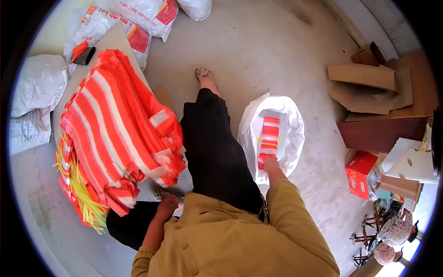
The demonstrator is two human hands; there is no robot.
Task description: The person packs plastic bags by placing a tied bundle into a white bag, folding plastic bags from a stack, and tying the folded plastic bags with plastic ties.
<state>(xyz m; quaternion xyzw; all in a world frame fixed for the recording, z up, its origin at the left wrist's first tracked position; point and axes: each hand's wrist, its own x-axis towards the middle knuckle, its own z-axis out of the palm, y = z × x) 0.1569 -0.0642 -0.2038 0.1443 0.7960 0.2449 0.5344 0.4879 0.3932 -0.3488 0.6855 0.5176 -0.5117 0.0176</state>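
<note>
Inside a white woven sack (297,122) lies a folded bundle of red-and-white striped plastic bags (270,130), with a thin yellow strip across it. My right hand (271,163) reaches over the sack's near rim, its fingers closed on the bundle's near end; the fingertips are partly hidden. My left hand (169,202) hangs low beside my left knee, apart from the stack; its fingers are too small and dark to read. To its left, a thick stack of striped plastic bags (108,117) is spread over a board, with yellow strips (85,198) hanging at its near left edge.
Several filled white sacks (134,18) stand at the far left, and another white sack (39,85) sits beside the board. A dark and red object (83,54) rests on the board's far end. Opened cardboard (364,83), a red box (359,175) and stools (374,226) line the right.
</note>
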